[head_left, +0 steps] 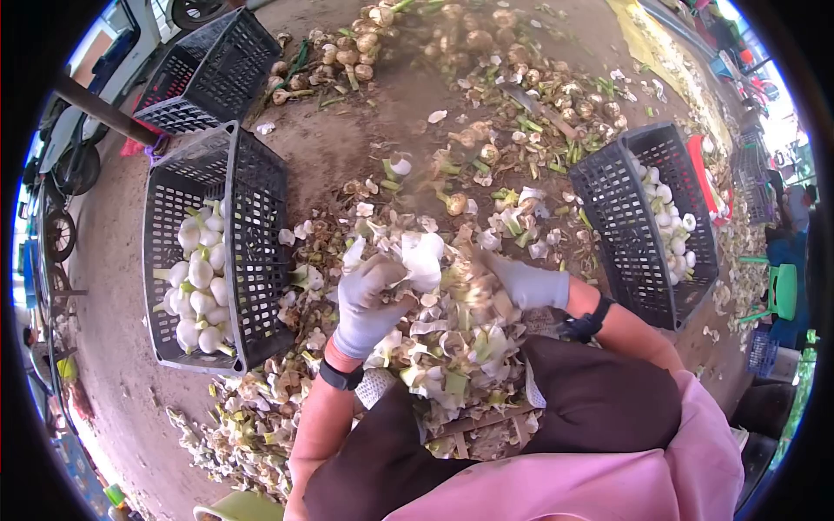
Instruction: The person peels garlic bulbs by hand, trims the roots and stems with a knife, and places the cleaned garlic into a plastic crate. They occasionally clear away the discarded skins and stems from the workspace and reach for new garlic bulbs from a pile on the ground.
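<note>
My left hand (369,304), in a pale work glove, is closed with its fingers curled in. A broad white piece of garlic skin (423,260) shows right beside its fingertips; what lies inside the fist is hidden. Across from it, my right hand (528,283) is gloved too, its fingers smeared by motion over a blurred brownish patch. Both hands are above a heap of garlic peelings (469,352) between my knees. White, trimmed garlic bulbs (201,278) fill part of the left black crate (261,252), and more garlic bulbs (667,217) lie in the right crate (621,230).
Untrimmed garlic bulbs (352,52) are piled on the dirt floor ahead. Another black crate (213,69) stands at the far left, by a pole (104,108). Peelings (243,425) spread around my legs. A green chair (782,291) is off to the right.
</note>
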Available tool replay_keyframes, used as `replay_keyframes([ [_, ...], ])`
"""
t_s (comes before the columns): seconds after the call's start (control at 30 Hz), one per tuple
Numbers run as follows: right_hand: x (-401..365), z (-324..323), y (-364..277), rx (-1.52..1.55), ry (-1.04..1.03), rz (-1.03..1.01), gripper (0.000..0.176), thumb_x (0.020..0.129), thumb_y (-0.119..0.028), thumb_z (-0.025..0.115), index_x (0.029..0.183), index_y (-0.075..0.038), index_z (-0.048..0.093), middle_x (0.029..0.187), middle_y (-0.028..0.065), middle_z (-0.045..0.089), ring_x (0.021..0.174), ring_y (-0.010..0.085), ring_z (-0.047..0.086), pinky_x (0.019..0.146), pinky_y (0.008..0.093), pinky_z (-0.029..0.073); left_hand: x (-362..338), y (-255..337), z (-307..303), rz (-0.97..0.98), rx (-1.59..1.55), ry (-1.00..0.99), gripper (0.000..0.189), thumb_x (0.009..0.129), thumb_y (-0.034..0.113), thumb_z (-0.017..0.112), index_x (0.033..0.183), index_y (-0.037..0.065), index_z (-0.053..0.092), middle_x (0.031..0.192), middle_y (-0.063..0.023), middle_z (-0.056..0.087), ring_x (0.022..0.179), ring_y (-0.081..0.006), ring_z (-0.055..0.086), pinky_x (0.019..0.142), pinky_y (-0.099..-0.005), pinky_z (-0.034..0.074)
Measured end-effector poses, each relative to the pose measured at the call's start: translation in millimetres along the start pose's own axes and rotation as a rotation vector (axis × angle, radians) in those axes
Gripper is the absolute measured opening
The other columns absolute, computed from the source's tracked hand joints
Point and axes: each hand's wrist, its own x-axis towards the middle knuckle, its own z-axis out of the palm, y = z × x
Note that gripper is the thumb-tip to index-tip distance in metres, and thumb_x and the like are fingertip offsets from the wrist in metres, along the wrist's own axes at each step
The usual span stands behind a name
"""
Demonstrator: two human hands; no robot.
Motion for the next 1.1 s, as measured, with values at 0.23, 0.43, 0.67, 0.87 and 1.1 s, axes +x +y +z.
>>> replay_keyframes([
  [0.23,50.5,15.3,-32.3,0.398,0.457,-0.216,0.016,0.090,-0.009,0.068,0.101,0.002,0.065,0.087,-0.0015,0.065,0.081,0.0041,0.056,0.073,0.0236,0.049,-0.3,-1.9,38.8,-0.295,-0.157,0.361,0.058,0.075,0.009,0.075,0.125,0.004,0.046,0.107,-0.0111,0.058,0.073,-0.0215,0.063,0.066,-0.0301,0.053],
  [0.43,56.4,34.2,-28.7,-0.068,0.449,-0.379,0.009,0.095,-0.007,0.057,0.100,-0.001,0.061,0.090,0.0030,0.064,0.077,0.0110,0.061,0.072,0.0258,0.050,2.9,22.2,46.9,-1.084,-1.277,0.245,0.059,0.096,0.061,0.044,0.124,0.010,0.056,0.085,-0.0069,0.064,0.064,-0.0158,0.061,0.057,-0.0256,0.050],
  [0.67,69.7,14.3,-36.4,1.475,0.019,0.031,0.028,0.098,-0.024,0.059,0.111,0.001,0.058,0.093,0.0073,0.064,0.079,0.0135,0.062,0.074,0.0279,0.053,-5.7,12.5,34.1,-0.836,-1.095,0.161,0.064,0.101,0.060,0.028,0.123,0.008,0.056,0.072,-0.0033,0.061,0.057,-0.0087,0.053,0.052,-0.0230,0.042],
  [0.87,64.5,34.4,-41.2,0.366,0.244,-0.356,0.031,0.087,-0.010,0.070,0.114,0.001,0.060,0.098,0.0055,0.066,0.083,0.0102,0.064,0.071,0.0249,0.053,-14.5,9.0,39.0,-0.728,-1.037,0.348,0.036,0.097,0.022,0.059,0.128,0.005,0.050,0.100,-0.0014,0.064,0.078,-0.0081,0.059,0.064,-0.0224,0.049],
  [1.1,73.6,-39.5,4.3,-0.603,0.328,-0.081,0.047,0.080,-0.013,0.073,0.124,-0.007,0.058,0.102,0.0149,0.066,0.089,0.0278,0.067,0.079,0.0389,0.056,-15.0,0.4,27.4,-0.543,-1.168,0.221,0.072,0.087,0.013,0.070,0.148,0.004,0.032,0.122,-0.0090,0.060,0.114,-0.0197,0.058,0.093,-0.0321,0.051],
])
